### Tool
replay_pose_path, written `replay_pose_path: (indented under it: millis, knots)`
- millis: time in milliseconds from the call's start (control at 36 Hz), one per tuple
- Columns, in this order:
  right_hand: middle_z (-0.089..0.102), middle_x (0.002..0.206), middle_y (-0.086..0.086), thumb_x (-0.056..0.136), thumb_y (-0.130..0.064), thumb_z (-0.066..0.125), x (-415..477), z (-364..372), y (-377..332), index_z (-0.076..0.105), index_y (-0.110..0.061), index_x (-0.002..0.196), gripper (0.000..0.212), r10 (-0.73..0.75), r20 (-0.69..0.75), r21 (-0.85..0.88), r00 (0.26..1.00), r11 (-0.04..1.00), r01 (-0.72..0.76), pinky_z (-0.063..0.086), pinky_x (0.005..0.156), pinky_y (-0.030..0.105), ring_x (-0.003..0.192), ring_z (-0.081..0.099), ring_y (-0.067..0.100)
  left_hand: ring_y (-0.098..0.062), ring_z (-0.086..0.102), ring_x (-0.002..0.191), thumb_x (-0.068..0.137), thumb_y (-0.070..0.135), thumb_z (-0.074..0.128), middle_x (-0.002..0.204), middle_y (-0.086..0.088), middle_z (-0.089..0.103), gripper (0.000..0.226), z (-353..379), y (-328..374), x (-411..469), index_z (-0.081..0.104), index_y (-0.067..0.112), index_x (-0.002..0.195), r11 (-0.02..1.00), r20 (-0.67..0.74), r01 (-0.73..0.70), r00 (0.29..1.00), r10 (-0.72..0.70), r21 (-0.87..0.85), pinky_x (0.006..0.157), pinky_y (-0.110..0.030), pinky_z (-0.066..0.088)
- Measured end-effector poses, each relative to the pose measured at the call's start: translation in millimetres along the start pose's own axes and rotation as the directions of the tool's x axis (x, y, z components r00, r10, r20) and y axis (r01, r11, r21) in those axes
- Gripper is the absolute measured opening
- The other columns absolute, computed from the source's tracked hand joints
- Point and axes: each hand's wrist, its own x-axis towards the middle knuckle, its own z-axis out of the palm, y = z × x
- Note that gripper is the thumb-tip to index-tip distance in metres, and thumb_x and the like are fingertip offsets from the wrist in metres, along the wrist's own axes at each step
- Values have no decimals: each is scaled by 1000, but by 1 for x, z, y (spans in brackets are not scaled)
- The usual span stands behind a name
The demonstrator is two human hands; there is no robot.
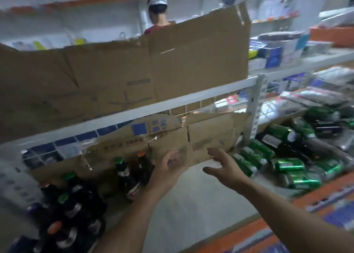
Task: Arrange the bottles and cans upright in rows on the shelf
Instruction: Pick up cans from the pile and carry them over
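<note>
Two hands apart at cardboard: right hand splaying empty, left hand curling at edge, grip unclear; tugging risking toppling bottles.

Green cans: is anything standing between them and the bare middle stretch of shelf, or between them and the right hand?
Nothing visible. The green cans lie directly beside the bare shelf, and the open right hand hovers next to them. The cardboard stands behind, at the back.
</note>
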Motion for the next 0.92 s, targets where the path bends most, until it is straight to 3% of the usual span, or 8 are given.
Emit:
replay_pose_path:
  millis: [111,222,361,444,639,722,833,917]
  knots:
    - [65,127,-7,71,-27,87,-48,-60,5,61,-34,122,58,40,-207,58,978,998,-29,50,105,40,123,60,13,0,54,105,87,31,77,117,21,57,44,56,45,-9,57,39,125,991,189,-134,973,135,-18,76,-17,43]
    - [63,128,-10,67,-40,84,-98,-111,14,56,-47,113,54,29,-339,45,940,999,-14,48,107,40,125,58,13,-2,57,109,79,27,83,118,11,62,45,107,71,-21,60,37,117,971,313,-239,921,231,-13,91,-25,43]
    - [61,132,-2,61,-46,80,-154,-176,24,56,-48,116,60,94,-470,75,878,995,-67,46,106,40,129,55,15,0,59,98,77,30,82,117,7,64,49,162,102,-34,61,34,121,948,393,-316,878,274,45,75,-9,42]
    - [54,141,-1,79,-27,84,-175,-213,28,52,-41,127,59,129,-488,92,863,991,-96,44,107,42,133,49,18,-7,59,107,82,21,82,118,6,63,46,192,120,-38,60,32,122,933,437,-357,848,300,54,84,-20,40]
    - [53,140,-10,83,-31,81,-172,-291,68,53,-51,121,51,120,-474,115,873,991,-74,42,111,50,134,47,14,-8,55,117,87,32,77,127,8,60,49,275,162,-22,58,33,132,924,490,-375,820,296,69,89,-23,38]
    - [55,137,-9,86,-26,80,-162,-322,84,53,-49,117,47,120,-434,124,893,990,-73,43,113,47,134,49,15,-7,55,116,89,34,73,130,8,58,49,311,169,-11,55,35,135,926,489,-366,827,278,94,84,-19,42]
    - [56,137,-7,86,-24,81,-144,-360,108,54,-30,136,57,137,-384,106,913,989,-104,43,110,42,131,49,15,-12,52,123,89,34,72,129,10,57,48,350,175,2,55,38,134,949,447,-299,866,225,103,103,-40,48]
    - [56,136,-5,86,-22,81,-126,-379,123,54,-29,136,57,142,-343,112,928,988,-110,43,109,40,128,50,15,-9,53,120,91,31,71,129,10,58,45,370,174,18,56,38,133,956,401,-264,895,194,127,95,-33,46]
